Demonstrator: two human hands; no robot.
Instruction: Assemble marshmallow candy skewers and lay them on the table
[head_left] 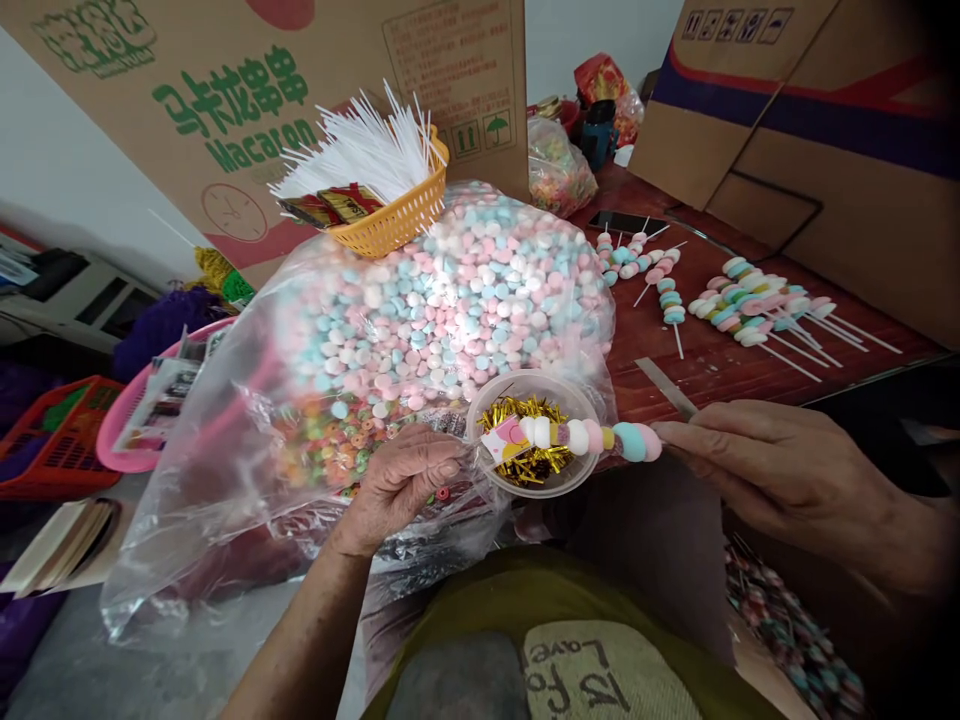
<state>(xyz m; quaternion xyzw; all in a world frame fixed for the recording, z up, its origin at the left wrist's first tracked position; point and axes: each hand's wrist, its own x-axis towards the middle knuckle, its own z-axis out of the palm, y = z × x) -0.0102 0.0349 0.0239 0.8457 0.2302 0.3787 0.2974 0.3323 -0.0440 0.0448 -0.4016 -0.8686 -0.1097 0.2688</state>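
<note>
Level over a small round plastic tub [592,470] of gold tinsel strips [551,410] is a marshmallow skewer [581,437] in white, pink, blue and yellow. At its left end sits a pink-and-white printed piece [504,442], maybe part of a clear wrapper. My left hand [409,485] is closed, pinching that left end; the stick there is hard to make out. The fingertips of my right hand [795,490] pinch the skewer's right end. A thin pale flat strip [666,388] runs up from behind the right fingers; whether they hold it I cannot tell.
A big clear bag [450,300] of pastel candies fills the middle. On it rests an orange basket [397,215] of white sticks [367,150]. Finished skewers [757,300] lie on the red table [652,370] at right. Cardboard boxes [487,60] stand behind; a pink basin [112,435] is left.
</note>
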